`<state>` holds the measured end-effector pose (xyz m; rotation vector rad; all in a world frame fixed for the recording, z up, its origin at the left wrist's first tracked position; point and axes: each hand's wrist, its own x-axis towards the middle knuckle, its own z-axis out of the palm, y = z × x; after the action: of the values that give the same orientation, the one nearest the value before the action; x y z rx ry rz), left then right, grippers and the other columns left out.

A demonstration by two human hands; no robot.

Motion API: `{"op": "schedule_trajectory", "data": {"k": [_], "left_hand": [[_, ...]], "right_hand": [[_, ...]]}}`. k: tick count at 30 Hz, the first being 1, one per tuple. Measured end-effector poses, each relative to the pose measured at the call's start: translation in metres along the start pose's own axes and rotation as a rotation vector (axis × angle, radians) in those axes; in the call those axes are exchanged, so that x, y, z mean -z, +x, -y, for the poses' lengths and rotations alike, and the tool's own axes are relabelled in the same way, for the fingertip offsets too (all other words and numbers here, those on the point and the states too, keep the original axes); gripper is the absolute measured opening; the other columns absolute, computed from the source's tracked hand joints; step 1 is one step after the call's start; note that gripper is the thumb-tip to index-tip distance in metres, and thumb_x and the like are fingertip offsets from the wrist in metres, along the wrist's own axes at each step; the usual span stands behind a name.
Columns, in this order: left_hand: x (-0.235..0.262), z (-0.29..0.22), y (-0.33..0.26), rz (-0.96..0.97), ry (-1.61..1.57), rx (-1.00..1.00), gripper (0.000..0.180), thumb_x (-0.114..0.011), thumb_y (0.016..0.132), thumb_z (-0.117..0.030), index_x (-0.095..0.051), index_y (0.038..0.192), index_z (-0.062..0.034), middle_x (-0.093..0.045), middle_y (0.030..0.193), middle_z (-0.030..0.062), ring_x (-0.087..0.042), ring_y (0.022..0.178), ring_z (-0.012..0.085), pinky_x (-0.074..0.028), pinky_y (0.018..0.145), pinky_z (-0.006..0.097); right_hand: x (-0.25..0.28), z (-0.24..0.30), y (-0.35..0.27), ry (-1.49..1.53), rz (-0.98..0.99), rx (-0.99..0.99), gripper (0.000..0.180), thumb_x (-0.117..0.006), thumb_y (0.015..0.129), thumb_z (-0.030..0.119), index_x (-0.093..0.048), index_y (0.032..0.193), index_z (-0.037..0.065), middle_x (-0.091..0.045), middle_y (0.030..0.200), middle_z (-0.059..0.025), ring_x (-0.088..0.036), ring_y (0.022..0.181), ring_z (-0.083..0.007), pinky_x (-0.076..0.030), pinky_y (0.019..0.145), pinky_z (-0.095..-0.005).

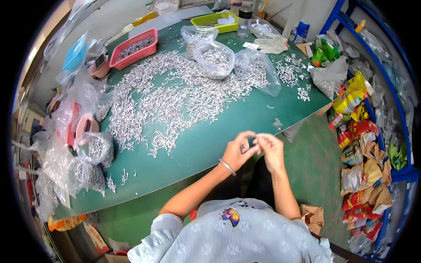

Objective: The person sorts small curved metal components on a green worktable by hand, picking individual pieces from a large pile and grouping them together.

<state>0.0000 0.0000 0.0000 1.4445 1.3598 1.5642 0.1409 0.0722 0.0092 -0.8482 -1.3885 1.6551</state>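
Note:
Just past the table's front edge, my left hand [238,151] and my right hand [270,151] meet at the fingertips. Both are closed in a pinch. Whatever lies between the fingers, if anything, is too small to make out. A ring and a silver bangle [227,167] are on my left hand and wrist. Beyond my hands, a wide heap of small curved silver metal pieces [184,98] spreads over the green table [193,153]. Clear plastic bags of similar pieces [215,59] stand at the heap's far right side.
Flat silver parts [289,70] lie at the table's right, near white gloves [272,44]. At the back are a pink tray [133,48], a yellow-green tray [215,21] and a bottle [244,23]. Filled bags [94,149] crowd the left edge. A blue shelf rack [403,173] stands right.

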Motion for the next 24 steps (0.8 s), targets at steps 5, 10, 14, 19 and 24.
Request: {"op": "schedule_trajectory", "data": {"k": [5, 10, 14, 19, 24], "left_hand": [[0.036, 0.038, 0.022, 0.027, -1.465, 0.693, 0.035, -0.054, 0.100, -0.020, -0.050, 0.127, 0.0014, -0.056, 0.087, 0.0029, -0.054, 0.075, 0.0107, -0.045, 0.061, 0.023], [0.038, 0.016, 0.039, -0.142, -1.655, 0.749, 0.058, -0.036, 0.104, -0.035, -0.032, 0.144, 0.0058, -0.042, 0.142, 0.0211, -0.040, 0.132, 0.0315, -0.034, 0.110, 0.043], [0.046, 0.008, 0.038, -0.117, -1.662, 0.694, 0.064, -0.029, 0.104, -0.041, -0.024, 0.149, 0.0051, -0.022, 0.157, 0.0222, -0.021, 0.147, 0.0338, -0.020, 0.119, 0.048], [0.048, 0.018, 0.040, -0.116, -1.648, 0.650, 0.064, -0.030, 0.104, -0.041, -0.023, 0.149, 0.0035, -0.023, 0.157, 0.0208, -0.021, 0.147, 0.0331, -0.020, 0.119, 0.049], [0.051, 0.019, 0.043, -0.142, -1.675, 0.643, 0.063, -0.031, 0.104, -0.042, -0.024, 0.150, 0.0020, -0.022, 0.158, 0.0204, -0.020, 0.147, 0.0328, -0.019, 0.119, 0.050]], "right_hand": [[0.026, -0.005, 0.086, -0.814, -0.301, 0.245, 0.015, -0.058, 0.093, 0.007, -0.067, 0.100, -0.003, -0.067, 0.083, -0.0134, -0.064, 0.065, -0.0212, -0.050, 0.059, -0.0346], [0.037, -0.011, 0.117, -1.483, -0.300, 0.392, 0.012, -0.055, 0.089, 0.009, -0.061, 0.086, -0.001, -0.062, 0.090, -0.0174, -0.063, 0.080, -0.0368, -0.051, 0.070, -0.0469], [0.040, -0.016, 0.125, -1.529, -0.259, 0.406, 0.009, -0.056, 0.088, 0.009, -0.056, 0.085, 0.002, -0.061, 0.088, -0.0170, -0.063, 0.078, -0.0381, -0.050, 0.071, -0.0489], [0.041, -0.011, 0.136, -1.587, -0.186, 0.384, 0.009, -0.056, 0.090, 0.010, -0.056, 0.087, 0.002, -0.063, 0.087, -0.0184, -0.063, 0.078, -0.0396, -0.049, 0.070, -0.0498], [0.003, 0.007, 0.110, -0.663, -0.019, 0.082, 0.011, -0.061, 0.092, 0.013, -0.063, 0.091, 0.002, -0.062, 0.073, -0.0069, -0.056, 0.060, -0.0194, -0.042, 0.056, -0.0317]]}}
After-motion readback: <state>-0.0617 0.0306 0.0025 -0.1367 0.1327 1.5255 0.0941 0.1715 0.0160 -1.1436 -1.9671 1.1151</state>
